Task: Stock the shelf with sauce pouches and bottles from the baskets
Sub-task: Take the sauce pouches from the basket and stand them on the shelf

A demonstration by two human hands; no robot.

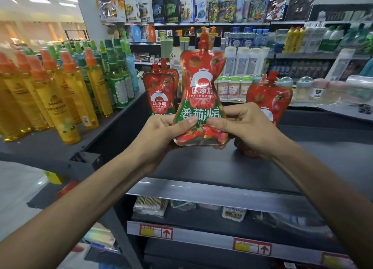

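Note:
I hold a red and green tomato sauce pouch [200, 91] upright above the dark top shelf [201, 164]. My left hand [161, 131] grips its lower left edge and my right hand [244, 125] grips its lower right edge, thumbs on the front. Two more pouches [160, 91] stand at the back left of the shelf. Another pouch [270, 99] stands behind my right hand, leaning a little.
Yellow and green spray bottles [60, 91] crowd the adjoining shelf on the left. Small jars [234, 87] line the back. Lower shelves with price tags [156, 231] hold packets. Far shelves carry boxes and bottles.

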